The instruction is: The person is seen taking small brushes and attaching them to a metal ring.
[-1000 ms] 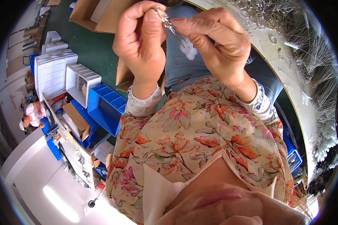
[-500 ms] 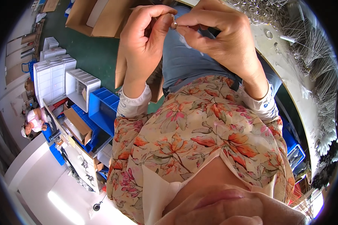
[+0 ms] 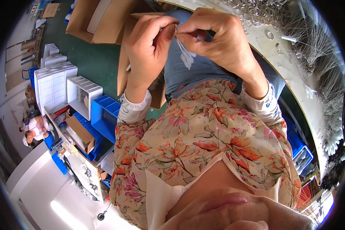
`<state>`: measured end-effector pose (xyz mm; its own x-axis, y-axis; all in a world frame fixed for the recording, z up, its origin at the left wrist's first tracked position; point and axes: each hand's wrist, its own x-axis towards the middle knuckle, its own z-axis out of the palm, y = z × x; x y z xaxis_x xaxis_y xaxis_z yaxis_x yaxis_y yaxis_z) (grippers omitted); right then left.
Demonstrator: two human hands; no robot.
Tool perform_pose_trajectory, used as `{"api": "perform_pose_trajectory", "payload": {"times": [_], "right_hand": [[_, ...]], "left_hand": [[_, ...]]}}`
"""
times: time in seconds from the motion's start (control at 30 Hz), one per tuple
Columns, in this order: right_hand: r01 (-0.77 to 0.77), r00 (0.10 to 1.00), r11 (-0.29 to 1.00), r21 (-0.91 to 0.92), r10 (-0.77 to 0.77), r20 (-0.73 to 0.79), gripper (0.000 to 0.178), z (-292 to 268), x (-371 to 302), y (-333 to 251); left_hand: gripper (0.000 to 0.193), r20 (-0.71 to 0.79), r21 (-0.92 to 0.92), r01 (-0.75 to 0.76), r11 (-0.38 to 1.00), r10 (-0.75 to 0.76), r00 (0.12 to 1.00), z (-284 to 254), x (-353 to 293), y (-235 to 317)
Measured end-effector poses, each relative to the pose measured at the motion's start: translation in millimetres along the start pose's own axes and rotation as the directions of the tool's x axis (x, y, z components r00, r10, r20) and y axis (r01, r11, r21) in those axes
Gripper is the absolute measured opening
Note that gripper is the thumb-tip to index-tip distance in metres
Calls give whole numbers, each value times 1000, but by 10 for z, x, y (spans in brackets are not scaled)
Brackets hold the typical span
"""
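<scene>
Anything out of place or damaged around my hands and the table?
One round silver metal ring lies apart from the heaped metal rings on the white tabletop, so looks stray. The partly hidden, thin white-tipped wires between left hand and right hand show no obvious damage.

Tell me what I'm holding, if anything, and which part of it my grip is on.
A small bundle of thin wires with white tips, pinched at the opposite, metal end by the left grip and right grip.

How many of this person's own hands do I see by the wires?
2: the left hand, pinching at the top of the thin white-tipped wires, and the right hand, meeting it from the right. Neither is hidden.
</scene>
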<state>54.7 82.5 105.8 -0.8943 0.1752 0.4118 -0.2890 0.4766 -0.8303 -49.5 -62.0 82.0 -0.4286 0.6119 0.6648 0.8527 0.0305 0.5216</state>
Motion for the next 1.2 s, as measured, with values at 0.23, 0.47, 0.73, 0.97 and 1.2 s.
{"api": "perform_pose_trajectory", "payload": {"times": [0.23, 0.47, 0.73, 0.97, 1.2], "right_hand": [[-363, 903, 759, 540, 430, 2, 13, 132, -3, 303], [-291, 946, 738, 609, 317, 67, 17, 214, 2, 489], [-15, 997, 998, -64, 10, -75, 13, 258, -15, 294], [142, 891, 990, 18, -120, -439, 6, 459, 77, 409], [54, 998, 838, 544, -64, -1, 18, 375, 10, 420]], "left_hand": [[14, -14, 48, -30, 998, 30, 999, 89, -118, 91], [13, 45, -442, 480, 757, -516, 855, 67, -143, 131], [17, 156, -723, 540, 432, -659, 736, -13, -100, 79], [18, 371, -789, 574, 219, -575, 730, -162, -84, 48], [16, 307, -733, 576, 362, -580, 755, -115, -84, 154]]}}
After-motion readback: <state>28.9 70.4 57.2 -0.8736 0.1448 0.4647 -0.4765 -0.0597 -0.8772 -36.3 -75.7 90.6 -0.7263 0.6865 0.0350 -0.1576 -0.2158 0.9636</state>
